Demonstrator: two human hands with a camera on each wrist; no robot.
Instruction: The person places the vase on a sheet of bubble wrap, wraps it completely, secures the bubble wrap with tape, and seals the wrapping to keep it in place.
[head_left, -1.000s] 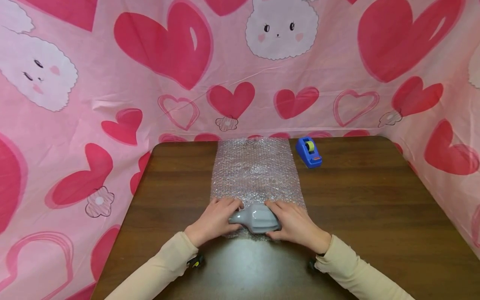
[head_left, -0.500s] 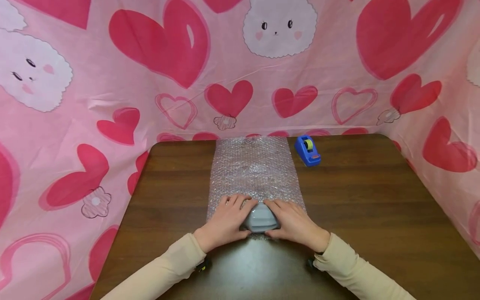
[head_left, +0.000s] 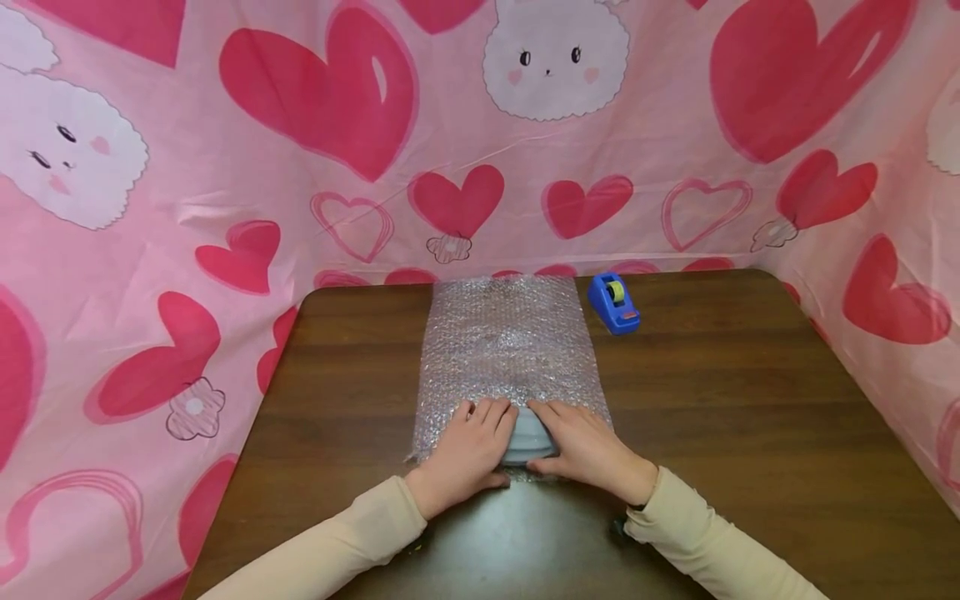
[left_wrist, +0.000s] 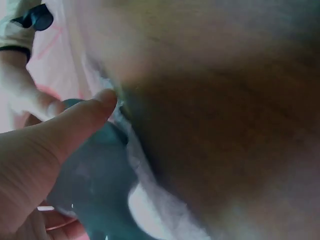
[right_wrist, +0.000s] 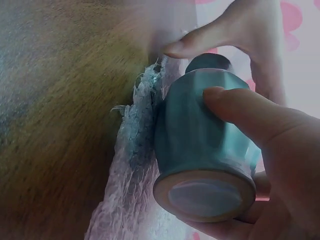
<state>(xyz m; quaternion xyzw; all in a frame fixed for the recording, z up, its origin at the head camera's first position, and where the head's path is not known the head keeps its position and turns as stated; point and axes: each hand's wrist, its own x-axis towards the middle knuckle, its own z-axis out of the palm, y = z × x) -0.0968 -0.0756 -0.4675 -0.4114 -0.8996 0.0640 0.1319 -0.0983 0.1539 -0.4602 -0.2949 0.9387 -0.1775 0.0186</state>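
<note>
A glossy grey-blue ribbed vase (head_left: 527,435) lies on its side at the near end of a bubble wrap sheet (head_left: 510,333). My right hand (head_left: 588,446) grips its base end; in the right wrist view the thumb (right_wrist: 235,107) presses the ribbed side and the round base shows. My left hand (head_left: 472,450) lies over the vase's narrow end, which it hides in the head view. In the left wrist view its thumb (left_wrist: 80,120) spans the vase (left_wrist: 95,170), the tip close to the wrap's edge, with the fingers on the far side.
A blue tape dispenser (head_left: 615,304) with yellow tape stands right of the wrap's far end. The sheet runs to the back edge of the brown wooden table (head_left: 712,375). Pink cloth (head_left: 525,150) with hearts hangs around the back and sides.
My left hand has slid right from the tip of the vase's neck, now covering the neck, and its thumb has come down toward the wrap's near edge. My right hand stays on the base.
</note>
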